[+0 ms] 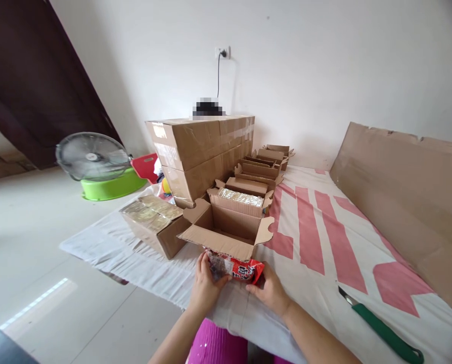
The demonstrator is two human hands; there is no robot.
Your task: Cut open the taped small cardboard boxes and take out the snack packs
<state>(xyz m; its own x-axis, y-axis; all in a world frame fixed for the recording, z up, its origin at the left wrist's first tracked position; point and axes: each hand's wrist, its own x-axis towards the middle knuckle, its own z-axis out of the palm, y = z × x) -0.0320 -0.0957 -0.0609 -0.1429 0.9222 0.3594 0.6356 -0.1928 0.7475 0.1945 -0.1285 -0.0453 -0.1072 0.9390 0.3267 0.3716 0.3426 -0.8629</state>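
Observation:
A red and white plastic food packet [235,267] with dark printed characters lies between my two hands at the table's near edge. My left hand [206,284] grips its left end, thumb in front. At the right end, my right hand [270,292] has its thumb and fingers closed on the packet. Directly behind stands a cardboard box [226,217] with its flaps folded out, and its front flap overhangs the packet's top edge. A taped carton [153,225] sits to the left of that box.
Several cardboard boxes with raised flaps [258,174] run back in a row, one holding shiny wrapped contents [241,197]. Large taped cartons [199,151] are stacked at left. A green-handled knife [385,328] lies at right, blade exposed. A cardboard sheet [404,197] leans behind it.

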